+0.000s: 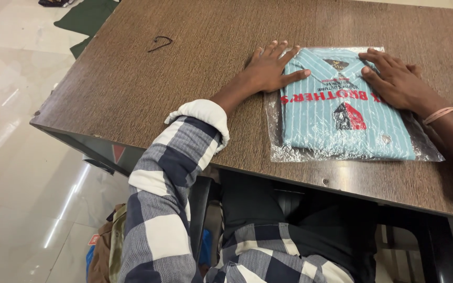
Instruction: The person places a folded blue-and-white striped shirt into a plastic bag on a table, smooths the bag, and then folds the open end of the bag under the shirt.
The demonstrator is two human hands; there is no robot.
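A folded light-blue striped shirt (342, 112) lies in a clear plastic bag (284, 149) on a brown wooden table (148, 89). My left hand (269, 68) rests flat on the bag's upper left corner, fingers spread, thumb lying over the shirt's edge. My right hand (394, 78) presses flat on the shirt's upper right part near the collar, fingers apart. A thin band circles my right wrist (439, 114). Neither hand grips anything.
A small black hook-shaped mark or wire (159, 43) sits on the table at the upper left. Dark green cloth (87, 18) lies on the shiny tiled floor beyond the table's corner. A bag (103, 251) stands on the floor by my chair.
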